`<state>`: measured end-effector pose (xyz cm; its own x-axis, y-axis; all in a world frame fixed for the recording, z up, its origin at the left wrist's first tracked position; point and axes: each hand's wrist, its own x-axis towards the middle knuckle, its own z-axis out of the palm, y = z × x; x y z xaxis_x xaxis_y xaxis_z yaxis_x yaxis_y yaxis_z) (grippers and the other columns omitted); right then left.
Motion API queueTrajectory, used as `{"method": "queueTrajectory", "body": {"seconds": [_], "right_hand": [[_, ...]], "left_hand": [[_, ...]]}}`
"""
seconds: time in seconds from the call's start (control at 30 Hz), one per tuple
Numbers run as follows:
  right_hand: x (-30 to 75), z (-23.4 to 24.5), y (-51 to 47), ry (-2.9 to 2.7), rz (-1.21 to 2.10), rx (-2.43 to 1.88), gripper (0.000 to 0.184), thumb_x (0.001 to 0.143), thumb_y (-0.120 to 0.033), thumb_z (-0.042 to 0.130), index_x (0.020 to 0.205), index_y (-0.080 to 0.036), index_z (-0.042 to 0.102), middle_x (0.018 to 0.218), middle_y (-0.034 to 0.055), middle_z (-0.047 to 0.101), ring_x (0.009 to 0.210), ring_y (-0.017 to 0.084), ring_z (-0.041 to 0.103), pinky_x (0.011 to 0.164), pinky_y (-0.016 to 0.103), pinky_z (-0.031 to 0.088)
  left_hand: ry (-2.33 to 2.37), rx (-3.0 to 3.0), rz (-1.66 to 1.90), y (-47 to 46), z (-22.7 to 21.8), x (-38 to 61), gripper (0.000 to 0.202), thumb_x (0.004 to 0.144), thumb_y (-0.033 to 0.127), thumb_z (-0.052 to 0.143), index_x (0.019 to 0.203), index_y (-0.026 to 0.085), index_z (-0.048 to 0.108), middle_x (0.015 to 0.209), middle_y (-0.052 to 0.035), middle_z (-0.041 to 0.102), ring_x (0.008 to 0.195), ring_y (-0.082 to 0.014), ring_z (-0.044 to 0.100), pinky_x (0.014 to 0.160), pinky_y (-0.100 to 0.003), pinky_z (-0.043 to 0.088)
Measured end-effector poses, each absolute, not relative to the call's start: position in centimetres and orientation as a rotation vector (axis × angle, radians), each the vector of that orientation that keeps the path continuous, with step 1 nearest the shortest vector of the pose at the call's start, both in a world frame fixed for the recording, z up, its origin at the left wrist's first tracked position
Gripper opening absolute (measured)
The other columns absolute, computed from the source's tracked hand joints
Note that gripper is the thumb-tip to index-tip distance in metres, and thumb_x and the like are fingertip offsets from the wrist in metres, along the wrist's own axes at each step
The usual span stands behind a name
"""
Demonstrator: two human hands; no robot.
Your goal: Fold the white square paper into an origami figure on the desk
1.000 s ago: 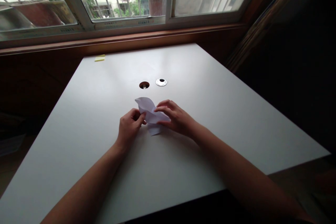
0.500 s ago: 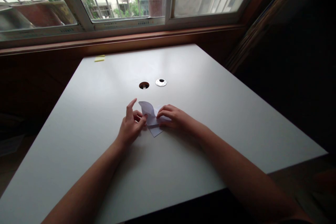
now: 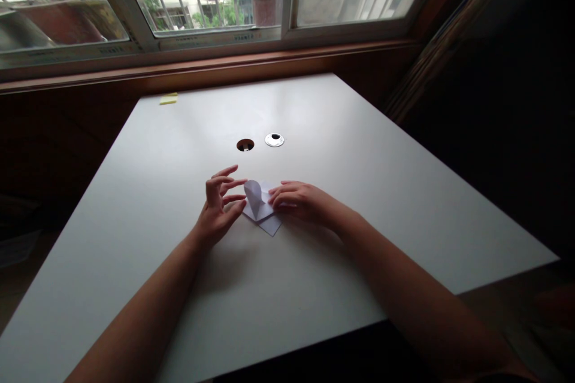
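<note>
So the paper (image 3: pixel 265 211) is folded and lying on the white tabletop (image 3: pixel 359 191), right between the two hands, with one rounded flap sticking up and a pointed corner poking out toward the person. Left hand (image 3: pixel 216 209) is open, fingers spread, thumb tip right by the paper's left edge; can't tell if it's touching. Right hand (image 3: pixel 303 200) has its curled fingertips on the right side, but can't tell if it's actually pinching. Beyond them there's a round hole (image 3: pixel 245 145) with a cap (image 3: pixel 274 140) just beside it.
</note>
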<state>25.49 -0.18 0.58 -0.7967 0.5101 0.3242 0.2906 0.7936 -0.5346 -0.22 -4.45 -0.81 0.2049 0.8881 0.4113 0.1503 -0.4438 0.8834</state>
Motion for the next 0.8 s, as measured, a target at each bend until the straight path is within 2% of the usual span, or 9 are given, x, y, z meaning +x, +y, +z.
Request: {"method": "queueTrajectory", "body": {"seconds": [0.1, 0.2, 0.5, 0.8], "right_hand": [[25.68, 0.72, -0.28, -2.539, 0.611, -0.613, 0.01, 0.092, -0.018, 0.062, 0.09, -0.022, 0.07, 0.106, 0.0038, 0.075, 0.113, 0.018, 0.067, 0.11, 0.041, 0.04], [25.81, 0.77, -0.33, -2.547, 0.6, -0.614, 0.011, 0.093, -0.019, 0.062, 0.09, -0.023, 0.071, 0.108, 0.0034, 0.075, 0.112, 0.018, 0.068, 0.109, 0.04, 0.041], [25.63, 0.82, -0.33, -2.551, 0.602, -0.481, 0.013, 0.093, -0.019, 0.06, 0.092, -0.022, 0.072, 0.107, 0.0045, 0.075, 0.109, 0.016, 0.068, 0.105, 0.035, 0.046], [26.06, 0.48, 0.05, -2.59, 0.472, -0.474, 0.021, 0.093, -0.013, 0.056, 0.098, -0.023, 0.074, 0.11, 0.0018, 0.075, 0.113, 0.017, 0.067, 0.103, 0.035, 0.05]], "left_hand": [[0.927, 1.759, 1.29, -4.34, -0.89, -0.18, 0.061, 0.086, 0.027, 0.068, 0.134, 0.037, 0.033, 0.158, -0.0118, 0.024, 0.128, -0.0275, 0.053, 0.089, -0.042, 0.059], [0.891, 1.811, 1.245, -4.4, -0.84, -0.2, 0.064, 0.088, 0.03, 0.065, 0.141, 0.039, 0.031, 0.16, -0.0118, 0.019, 0.132, -0.0303, 0.05, 0.091, -0.045, 0.058], [0.861, 1.795, 1.223, -4.86, -0.44, 0.05, 0.036, 0.091, 0.027, 0.06, 0.125, 0.031, 0.047, 0.153, -0.0116, 0.032, 0.133, -0.0307, 0.049, 0.094, -0.048, 0.056], [0.935, 1.896, 1.219, -4.66, -0.68, 0.34, 0.059, 0.088, 0.026, 0.066, 0.14, 0.033, 0.038, 0.148, -0.0138, 0.037, 0.129, -0.0285, 0.053, 0.096, -0.046, 0.054]]}}
